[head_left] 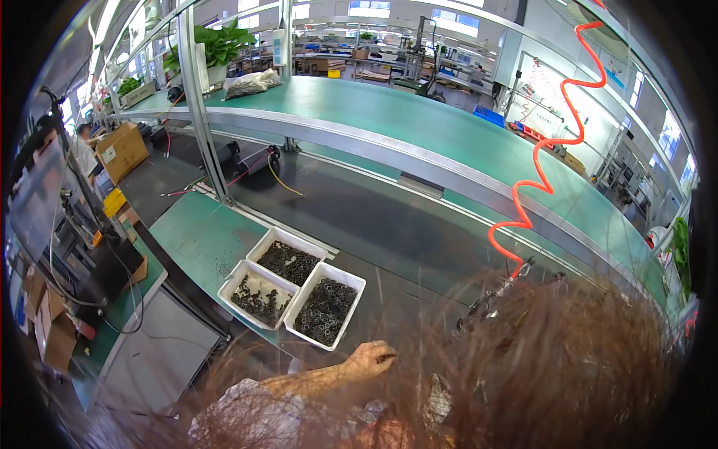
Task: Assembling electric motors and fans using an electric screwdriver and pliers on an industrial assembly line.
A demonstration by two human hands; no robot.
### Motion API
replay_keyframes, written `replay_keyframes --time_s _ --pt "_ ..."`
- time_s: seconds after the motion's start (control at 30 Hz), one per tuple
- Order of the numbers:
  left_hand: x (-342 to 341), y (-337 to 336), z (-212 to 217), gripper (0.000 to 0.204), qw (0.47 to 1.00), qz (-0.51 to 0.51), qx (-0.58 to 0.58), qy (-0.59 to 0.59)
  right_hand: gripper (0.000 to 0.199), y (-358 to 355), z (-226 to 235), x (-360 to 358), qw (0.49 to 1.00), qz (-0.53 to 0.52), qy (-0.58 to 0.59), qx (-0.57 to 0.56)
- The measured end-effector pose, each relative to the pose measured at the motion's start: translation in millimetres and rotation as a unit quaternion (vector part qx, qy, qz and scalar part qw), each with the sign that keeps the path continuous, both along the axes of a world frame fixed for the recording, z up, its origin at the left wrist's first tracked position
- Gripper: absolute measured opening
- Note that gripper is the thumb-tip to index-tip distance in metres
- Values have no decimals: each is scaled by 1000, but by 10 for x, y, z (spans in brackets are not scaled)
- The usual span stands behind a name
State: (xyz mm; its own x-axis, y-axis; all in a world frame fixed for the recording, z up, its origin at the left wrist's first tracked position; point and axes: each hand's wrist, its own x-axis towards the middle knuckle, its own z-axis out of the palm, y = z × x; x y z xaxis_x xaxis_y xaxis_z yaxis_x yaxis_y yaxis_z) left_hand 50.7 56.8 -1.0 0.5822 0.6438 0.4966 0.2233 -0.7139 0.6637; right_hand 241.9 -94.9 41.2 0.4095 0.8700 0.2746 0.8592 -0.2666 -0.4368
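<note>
My left hand (369, 359) reaches in from the lower edge, just right of three white trays. Its fingers are curled together. Anything between them is too small or hidden to make out. Nearest to it is the front white tray (327, 346), filled with small black rings. Left of that, another white tray (226, 292) is partly filled with small dark parts, its pale bottom showing. Behind them, a third white tray (258, 249) holds more small dark parts. My right hand cannot be seen; brown hair covers the lower right.
An orange coiled air hose (548, 144) hangs at the right, with a dark metal hand tool (485, 305) at its end. A raised green shelf (359, 101) crosses behind the dark bench belt (351, 209). A metal post (196, 105) rises at left, near dark motor-like units (258, 165) with loose wires.
</note>
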Motion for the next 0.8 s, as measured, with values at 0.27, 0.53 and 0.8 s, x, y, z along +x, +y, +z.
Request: replay_keyframes --time_s 0.27,0.53,0.8 --pt "5 1 10 17 996 25 85 -1 44 -1 -103 40 997 9 -47 65" --pt "113 -49 -15 10 991 98 -85 16 45 -39 -228 163 997 7 -17 78" --pt "106 -65 75 14 996 71 -51 -3 44 -77 -247 199 998 12 -28 48"
